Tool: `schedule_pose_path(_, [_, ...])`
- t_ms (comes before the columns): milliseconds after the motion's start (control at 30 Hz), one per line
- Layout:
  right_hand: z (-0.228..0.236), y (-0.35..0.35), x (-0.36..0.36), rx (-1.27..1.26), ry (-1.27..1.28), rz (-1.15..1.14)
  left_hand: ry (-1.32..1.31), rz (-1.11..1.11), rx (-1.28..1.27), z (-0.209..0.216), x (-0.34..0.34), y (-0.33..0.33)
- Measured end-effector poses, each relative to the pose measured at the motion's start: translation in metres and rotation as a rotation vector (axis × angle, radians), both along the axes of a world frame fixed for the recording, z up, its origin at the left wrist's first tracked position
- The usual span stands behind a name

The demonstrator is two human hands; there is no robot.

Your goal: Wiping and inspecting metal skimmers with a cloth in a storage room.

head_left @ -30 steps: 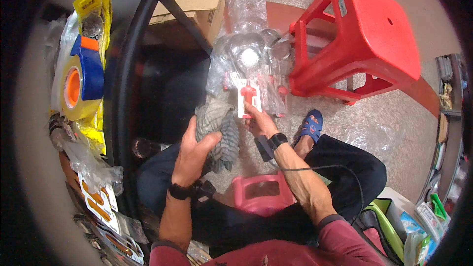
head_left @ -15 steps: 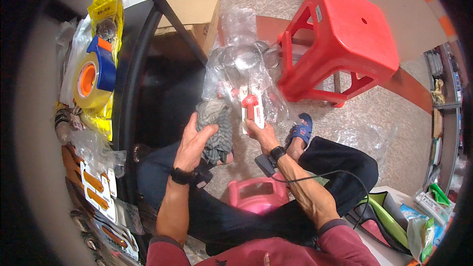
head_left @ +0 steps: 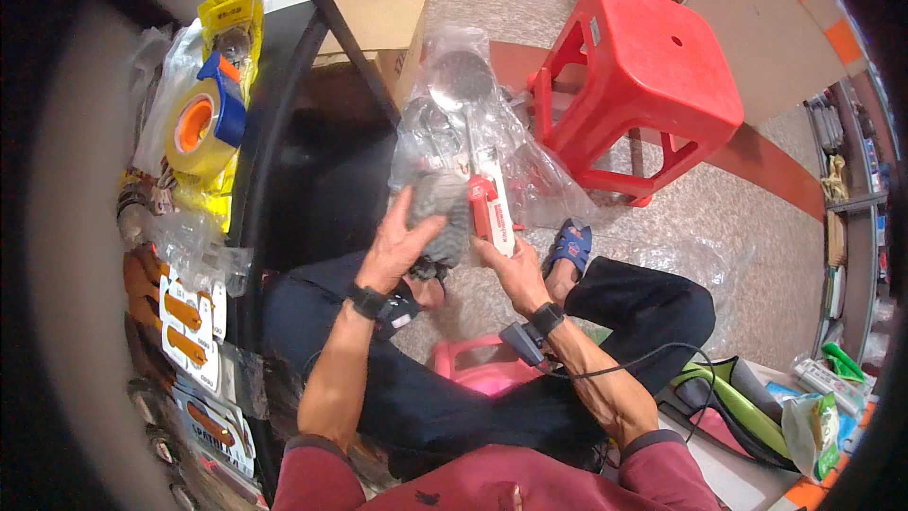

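A ladle with a round metal bowl (head_left: 462,79) and a red handle (head_left: 483,206) points away from me. My right hand (head_left: 515,274) is closed on the handle's near end, where a white card runs along it. Bunched in my left hand (head_left: 397,251) is a grey striped cloth (head_left: 443,208), which lies close against the left side of the ladle's handle; whether they touch I cannot tell. Beyond my hands, a clear plastic bag (head_left: 558,185) spreads around and under the ladle, with more metal bowls dimly visible inside it.
A red stool (head_left: 662,57) stands at the far right, a pink stool (head_left: 473,364) between my legs. On the left, a black shelf edge (head_left: 260,123) carries a tape dispenser (head_left: 203,123) and carded goods. A cardboard box (head_left: 374,19) sits behind. A cable (head_left: 653,350) trails from my right wrist.
The ladle's bowl has risen farther from me and its handle has tilted. My left hand has brought the cloth up and right, closer to the handle.
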State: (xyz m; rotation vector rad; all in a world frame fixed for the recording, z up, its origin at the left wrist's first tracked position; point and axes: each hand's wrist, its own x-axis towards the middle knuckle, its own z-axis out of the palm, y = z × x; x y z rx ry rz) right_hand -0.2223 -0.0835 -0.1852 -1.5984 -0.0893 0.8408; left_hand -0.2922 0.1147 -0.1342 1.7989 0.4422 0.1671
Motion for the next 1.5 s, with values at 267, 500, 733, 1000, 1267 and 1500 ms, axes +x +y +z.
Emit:
schedule_pose_path(267, [0.015,-0.007,-0.020,0.056,-0.118,-0.023,-0.054,0.019,0.447,0.001,0.023,-0.033])
schedule_pose_path(500, [0.026,-0.030,-0.022,0.269,0.185,-0.074,-0.005,0.321,0.406,-0.021,0.014,0.021])
schedule_pose_path(733, [0.027,-0.040,-0.016,0.207,0.098,0.026,-0.070,0.068,-0.565,0.014,0.012,-0.012])
schedule_pose_path(1000, [0.017,-0.050,-0.010,0.176,0.114,0.231,-0.069,0.047,-0.843,0.008,0.022,-0.012])
schedule_pose_path(1267, [0.057,-0.039,0.007,0.224,0.045,0.199,-0.099,0.060,-0.698,-0.006,0.021,-0.024])
schedule_pose_path(1500, [0.034,-0.038,0.000,0.211,-0.006,0.121,-0.019,0.039,-0.546,-0.018,0.022,-0.032])
